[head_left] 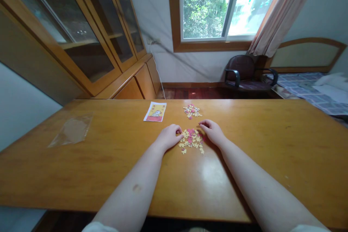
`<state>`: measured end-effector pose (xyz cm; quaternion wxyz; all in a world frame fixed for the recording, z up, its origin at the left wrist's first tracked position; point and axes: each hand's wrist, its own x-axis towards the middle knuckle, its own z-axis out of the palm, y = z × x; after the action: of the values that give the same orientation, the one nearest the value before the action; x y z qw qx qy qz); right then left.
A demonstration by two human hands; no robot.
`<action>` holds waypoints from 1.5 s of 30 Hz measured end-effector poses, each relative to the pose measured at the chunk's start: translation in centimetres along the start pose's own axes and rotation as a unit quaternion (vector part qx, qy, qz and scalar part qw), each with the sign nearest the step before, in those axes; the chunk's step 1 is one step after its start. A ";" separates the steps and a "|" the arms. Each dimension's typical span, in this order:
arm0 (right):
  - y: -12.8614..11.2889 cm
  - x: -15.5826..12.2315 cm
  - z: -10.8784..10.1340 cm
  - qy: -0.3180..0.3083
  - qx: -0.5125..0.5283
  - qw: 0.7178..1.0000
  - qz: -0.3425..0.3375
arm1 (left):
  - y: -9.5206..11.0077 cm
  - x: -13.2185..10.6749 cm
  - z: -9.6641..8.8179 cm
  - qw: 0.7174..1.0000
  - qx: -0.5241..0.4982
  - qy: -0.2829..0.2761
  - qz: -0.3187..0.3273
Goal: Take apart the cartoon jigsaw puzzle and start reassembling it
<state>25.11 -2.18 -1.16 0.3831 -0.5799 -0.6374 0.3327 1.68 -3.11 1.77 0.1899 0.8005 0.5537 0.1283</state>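
A loose pile of small jigsaw puzzle pieces [190, 139], mostly pale yellow with some pink, lies on the wooden table [122, 174]. At the left edge of this pile is my left hand [170, 136], its fingers bent and the thumb apart from the forefinger, touching the outer pieces. My right hand [212, 131] rests by the pile's upper right side, fingers curved with a small gap at the tips. No piece shows in either hand. Beyond them sits a second heap of puzzle pieces [192, 111], yellow, pink and whitish.
A picture card [155, 112] with a white animal on yellow and pink lies left of the far heap. Farther left is a clear plastic bag [73, 129]. Past the table stand a glass-door cabinet [119, 66], an office chair [243, 70] and a bed [307, 87].
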 end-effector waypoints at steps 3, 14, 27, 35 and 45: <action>-0.1 -0.1 -0.1 -0.002 0.002 1.000 0.000 | 0.0 0.3 0.3 1.000 0.002 0.008 -0.007; -1.0 -1.0 -1.9 -0.081 -0.080 0.993 0.011 | -0.8 -0.3 -0.9 0.997 0.032 -0.022 -0.065; -1.8 -2.1 -3.7 -0.194 -0.188 0.963 -0.010 | -0.1 -0.4 -0.7 0.999 -0.007 -0.027 0.020; -1.7 -2.0 -3.5 -0.187 -0.209 0.957 -0.079 | -0.4 -0.2 -0.8 0.999 -0.017 -0.041 -0.003; -1.1 -1.9 -3.9 -0.165 -0.252 0.952 -0.045 | -1.0 -0.5 -1.1 0.997 0.012 -0.046 -0.064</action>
<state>28.01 -4.25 1.50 0.1279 -0.5654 -0.7803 0.2347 0.15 -3.10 2.32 0.2138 0.7708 0.5958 0.0721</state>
